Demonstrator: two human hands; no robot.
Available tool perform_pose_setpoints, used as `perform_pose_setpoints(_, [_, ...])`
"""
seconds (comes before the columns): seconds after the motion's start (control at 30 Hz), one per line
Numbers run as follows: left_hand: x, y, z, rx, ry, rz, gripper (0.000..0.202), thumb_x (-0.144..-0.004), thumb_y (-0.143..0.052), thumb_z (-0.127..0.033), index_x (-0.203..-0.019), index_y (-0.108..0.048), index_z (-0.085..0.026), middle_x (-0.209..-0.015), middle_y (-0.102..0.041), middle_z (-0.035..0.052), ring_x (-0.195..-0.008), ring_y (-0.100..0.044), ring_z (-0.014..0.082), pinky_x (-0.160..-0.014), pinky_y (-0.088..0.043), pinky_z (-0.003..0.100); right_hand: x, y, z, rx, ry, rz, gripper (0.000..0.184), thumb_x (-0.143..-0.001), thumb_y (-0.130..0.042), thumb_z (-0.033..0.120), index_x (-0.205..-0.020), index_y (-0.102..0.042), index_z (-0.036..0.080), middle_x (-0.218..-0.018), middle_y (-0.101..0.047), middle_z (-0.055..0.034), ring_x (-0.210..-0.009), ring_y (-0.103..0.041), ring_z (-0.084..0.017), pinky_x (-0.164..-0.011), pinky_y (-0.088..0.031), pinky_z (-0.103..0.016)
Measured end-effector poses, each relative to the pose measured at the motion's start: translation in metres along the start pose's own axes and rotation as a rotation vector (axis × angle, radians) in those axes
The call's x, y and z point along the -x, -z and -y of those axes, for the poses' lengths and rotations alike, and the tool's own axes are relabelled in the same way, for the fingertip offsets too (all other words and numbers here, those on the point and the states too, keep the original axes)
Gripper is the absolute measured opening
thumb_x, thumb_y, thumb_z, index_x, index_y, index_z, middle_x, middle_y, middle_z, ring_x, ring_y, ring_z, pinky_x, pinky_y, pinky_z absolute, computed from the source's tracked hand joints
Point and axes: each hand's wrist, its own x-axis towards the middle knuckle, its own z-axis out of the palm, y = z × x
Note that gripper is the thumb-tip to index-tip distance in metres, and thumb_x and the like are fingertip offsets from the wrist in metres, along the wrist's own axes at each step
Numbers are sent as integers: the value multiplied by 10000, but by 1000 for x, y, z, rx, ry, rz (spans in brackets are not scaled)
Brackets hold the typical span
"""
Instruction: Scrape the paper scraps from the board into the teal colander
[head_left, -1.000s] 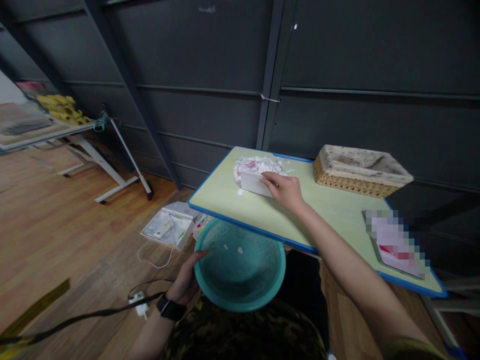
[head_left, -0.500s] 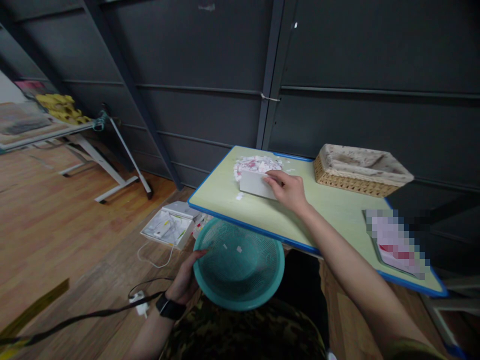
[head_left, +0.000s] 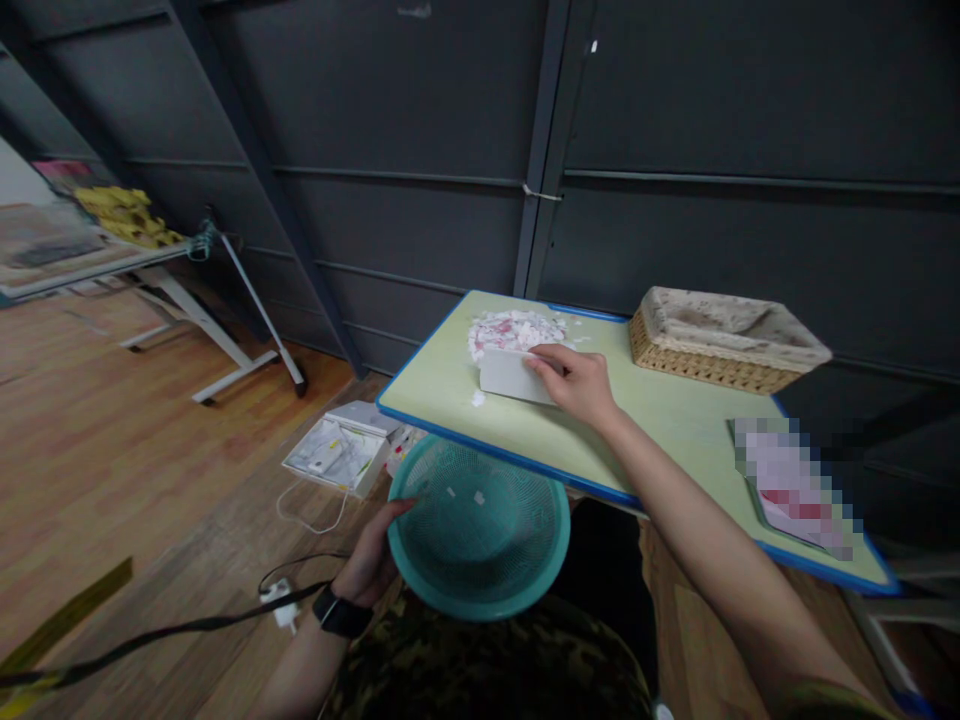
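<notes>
My right hand (head_left: pixel 576 382) grips a flat white card (head_left: pixel 514 375) by its right end, thumb on the near side. The card stands on its long edge on the pale green table (head_left: pixel 420 385). Just behind it lies a heap of paper scraps (head_left: pixel 517 328), white with some pink. One small scrap (head_left: pixel 478 398) rests in front of the card's left end. Below the table's near edge, my left hand (head_left: pixel 375 555) holds the rim of a teal plastic basket (head_left: pixel 480 600), thumb over the rim and the other fingers hidden beneath. A couple of paper bits lie in the basket.
A wicker basket with a cloth lining (head_left: pixel 720 370) stands at the table's back right. A blurred-out flat object (head_left: pixel 795 490) lies near the right edge. On the floor at left are an open white box (head_left: pixel 337 455) and a white plug adapter (head_left: pixel 280 603) with cables.
The card has come slightly nearer to me, off the scrap heap, and leans back a little more. My left hand and the teal basket stay in place.
</notes>
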Motion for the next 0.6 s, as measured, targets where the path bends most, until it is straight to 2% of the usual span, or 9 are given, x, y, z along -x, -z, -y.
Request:
perform_pose_setpoints(0.13, [1,-3,-1,8,4,-7,229,-870,-566,-160,-1040,-702,-91,-847,-813,97,-778,-768,241,-815,-587,350,1,3,-2,20,16,36,220,-891,-588,348,-950,-762,228,-894,-783,-34,-687,-723,-185,-644,-510,-272])
perform_pose_setpoints(0.3, [3,-4,-1,11,7,10,265,-863,-572,-175,-1086,-687,-89,-883,-813,103,-810,-767,248,-807,-584,351,0,9,-4,56,5,8,222,-884,-585,355,-929,-770,240,-911,-783,-36,-718,-729,-194,-665,-516,-281])
perform_pose_setpoints(0.43, [2,-2,-1,14,3,7,250,-821,-628,-181,-1046,-699,-99,-875,-813,100,-814,-766,260,-779,-585,348,0,11,-4,25,9,-23,225,-880,-584,353,-904,-773,233,-907,-783,-37,-720,-729,-192,-675,-527,-284])
perform_pose_setpoints(0.6, [1,-1,0,14,-3,13,220,-803,-651,-182,-996,-716,-98,-831,-811,100,-754,-762,258,-723,-583,341,0,13,-5,51,33,-1,227,-879,-576,358,-905,-769,242,-893,-783,-30,-703,-725,-195,-650,-526,-289])
